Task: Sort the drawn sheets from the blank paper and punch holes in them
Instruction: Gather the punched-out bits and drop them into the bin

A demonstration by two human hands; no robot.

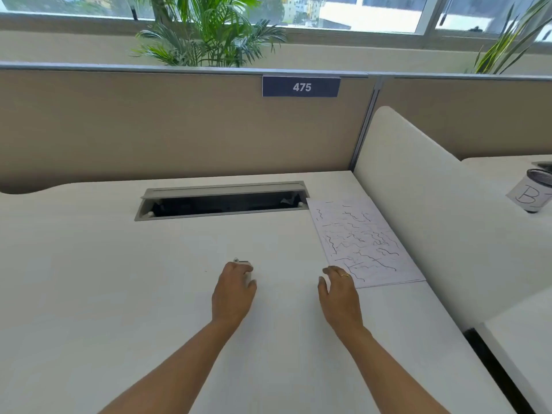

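Note:
A stack of drawn sheets (361, 240), white paper covered in dark squiggles, lies at the right side of the white desk (119, 279), against the side divider. My right hand (339, 294) rests open beside the stack's near left corner, fingers just touching its edge. My left hand (234, 289) lies over a small white and metal object (243, 262), probably the hole punch, mostly hidden under my fingers. No blank paper shows.
An open cable tray slot (221, 201) is cut into the desk's far middle. A beige partition with the label 475 (301, 86) backs the desk. A white divider (418, 210) borders the right. A labelled cup (534, 194) stands on the neighbouring desk.

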